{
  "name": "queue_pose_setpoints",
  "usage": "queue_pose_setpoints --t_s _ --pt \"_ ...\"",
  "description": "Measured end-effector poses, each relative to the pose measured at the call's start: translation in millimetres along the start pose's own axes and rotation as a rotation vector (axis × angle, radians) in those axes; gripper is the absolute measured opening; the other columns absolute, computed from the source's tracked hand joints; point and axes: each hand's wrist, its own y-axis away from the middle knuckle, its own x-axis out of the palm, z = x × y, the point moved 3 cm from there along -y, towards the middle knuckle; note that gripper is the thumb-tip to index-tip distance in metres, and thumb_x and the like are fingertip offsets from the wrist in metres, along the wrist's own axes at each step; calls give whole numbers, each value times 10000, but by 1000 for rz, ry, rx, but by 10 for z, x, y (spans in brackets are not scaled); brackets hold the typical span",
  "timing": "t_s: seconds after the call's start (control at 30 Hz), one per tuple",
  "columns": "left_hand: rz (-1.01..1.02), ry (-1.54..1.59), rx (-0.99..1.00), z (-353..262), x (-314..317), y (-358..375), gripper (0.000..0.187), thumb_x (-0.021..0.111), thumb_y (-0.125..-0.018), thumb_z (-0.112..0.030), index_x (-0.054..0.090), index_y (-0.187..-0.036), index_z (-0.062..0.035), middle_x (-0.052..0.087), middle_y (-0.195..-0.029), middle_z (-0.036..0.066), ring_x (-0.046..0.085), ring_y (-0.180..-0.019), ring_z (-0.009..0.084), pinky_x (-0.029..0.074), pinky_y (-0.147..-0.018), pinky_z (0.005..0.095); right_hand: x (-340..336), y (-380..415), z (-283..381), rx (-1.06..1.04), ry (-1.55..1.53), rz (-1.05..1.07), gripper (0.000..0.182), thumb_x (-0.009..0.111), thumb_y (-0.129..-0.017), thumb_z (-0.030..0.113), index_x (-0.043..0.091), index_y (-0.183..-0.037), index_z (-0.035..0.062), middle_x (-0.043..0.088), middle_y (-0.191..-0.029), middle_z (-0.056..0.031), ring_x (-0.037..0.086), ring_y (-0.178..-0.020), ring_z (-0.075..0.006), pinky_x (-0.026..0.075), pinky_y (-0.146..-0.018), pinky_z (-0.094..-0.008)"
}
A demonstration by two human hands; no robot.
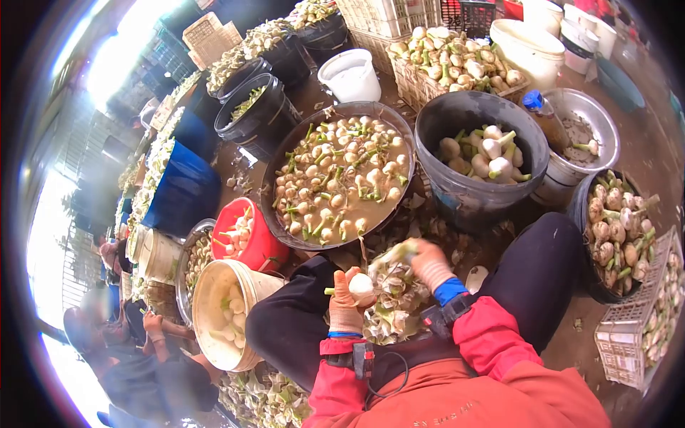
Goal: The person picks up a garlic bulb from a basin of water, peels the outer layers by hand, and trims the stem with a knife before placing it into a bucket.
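Muddy water and many floating garlic bulbs (pixel 335 160) are held in a wide basin (pixel 271 198), and paler, cleaner bulbs are contained in the black bucket (pixel 460 201) just beside it. Pinkish-white bulbs are held in a red tub (pixel 270 248), and a few white ones are seen inside a tilted cream bucket (pixel 262 283). Bulbs are heaped in a plastic crate (pixel 408 89) behind and in a dark tub (pixel 583 217) at the right. A single white bulb (pixel 362 284) is grasped in the grip of the left hand (pixel 347 298), set against the thumb and finger side, its green stem projecting past the opposite side. The right hand (pixel 432 265) is blurred above a pile of papery peelings (pixel 392 303), near the bulb but apart from it; whether anything is grasped there cannot be told.
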Motion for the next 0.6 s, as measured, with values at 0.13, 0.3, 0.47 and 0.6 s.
queue_pose_setpoints --t_s 0.13,0.3,0.47,0.6 --pt "-86 -11 37 128 -35 -65 702 579 -749 -668 526 -1124 -77 591 -825 45 581 -605 171 497 -481 292 272 318 131 -142 268 205 514 650 -796 214 485 -1257 59 550 -1226 -158 537 -1113 -297 423 -936 -346" --pt "57 -452 173 133 69 -102 521 540 -836 -594 561 -905 -78 560 -710 23 521 -529 104 431 -452 235 284 631 694 -353 382 216 469 572 -794 150 467 -1248 93 561 -1153 -167 550 -1041 -349 442 -886 -409" --pt "-123 -621 431 471 -97 -286 505 549 -855 -552 578 -904 -50 584 -753 38 556 -613 120 452 -507 257 296 604 716 -250 549 298 399 528 -808 105 501 -1206 111 579 -1121 -163 554 -1028 -358 452 -864 -419" --pt "70 -152 86 227 45 -16 569 584 -842 -527 560 -1078 -10 615 -918 71 612 -764 168 506 -623 289 373 339 273 -194 178 132 426 557 -761 30 536 -1178 111 585 -1131 -189 564 -1046 -343 452 -877 -395"
